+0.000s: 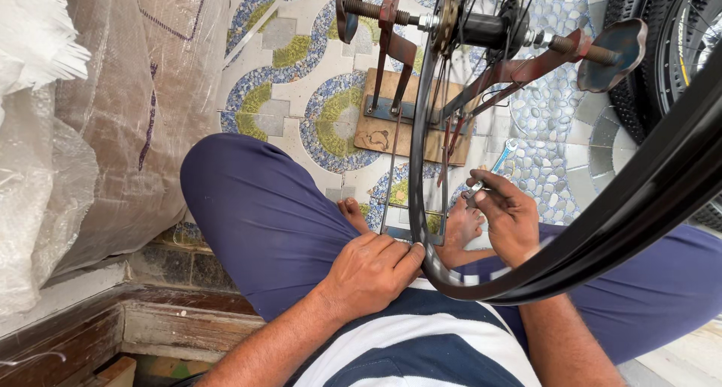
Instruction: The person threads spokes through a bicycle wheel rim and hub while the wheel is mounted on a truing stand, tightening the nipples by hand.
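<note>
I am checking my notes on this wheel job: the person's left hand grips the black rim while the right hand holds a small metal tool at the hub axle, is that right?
Not quite. The right hand holds the small metal tool at the spokes just inside the rim, well below the hub axle, which sits in the red truing stand. The left hand does grip the black rim, as the head view shows.

Blue, black and rust over a mosaic floor

The black metal bicycle wheel rim (602, 229) crosses navy blue trousers (263, 214) and a navy-and-white striped shirt (421, 342). The rusty red-brown iron truing stand (519, 67) rises over a tiled floor (301, 63) patterned with blue pebble rings, green patches and cream squares. A tan wooden base board (376, 127) lies beneath; translucent white plastic wrapping (45, 184) lies to one side.
</note>
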